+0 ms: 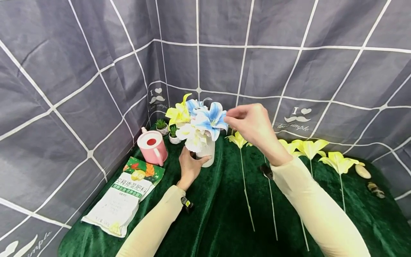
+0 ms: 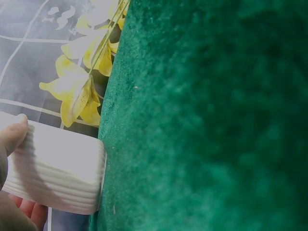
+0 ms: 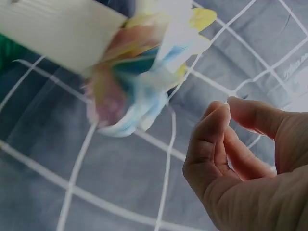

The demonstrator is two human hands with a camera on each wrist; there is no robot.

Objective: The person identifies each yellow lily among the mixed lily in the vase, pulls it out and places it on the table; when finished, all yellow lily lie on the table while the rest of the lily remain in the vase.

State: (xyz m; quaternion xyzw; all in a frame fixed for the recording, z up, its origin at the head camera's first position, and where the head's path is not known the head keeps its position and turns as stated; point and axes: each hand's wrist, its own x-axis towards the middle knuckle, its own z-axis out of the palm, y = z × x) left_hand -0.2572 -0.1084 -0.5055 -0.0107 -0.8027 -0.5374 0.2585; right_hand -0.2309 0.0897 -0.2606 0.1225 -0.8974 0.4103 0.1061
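Observation:
A white ribbed vase (image 1: 208,154) stands on the green cloth, filled with blue lilies (image 1: 216,119), white flowers (image 1: 194,138) and a yellow lily (image 1: 179,113). Low on its side, my left hand (image 1: 189,165) grips the vase, thumb across the front; the left wrist view shows the thumb on the ribbed wall (image 2: 62,163) and fingertips beyond. My right hand (image 1: 253,125) is raised just right of the blue lilies. In the right wrist view, its thumb and forefinger tips meet with nothing visible between them, apart from the blurred bouquet (image 3: 139,91).
Several yellow lilies (image 1: 309,148) on long stems lie to the right. Near the right edge are a smooth stone (image 1: 363,171) and a striped object (image 1: 375,190). On the left are a pink watering can (image 1: 152,148), a fertilizer bag (image 1: 125,196) and two small potted succulents (image 1: 161,126).

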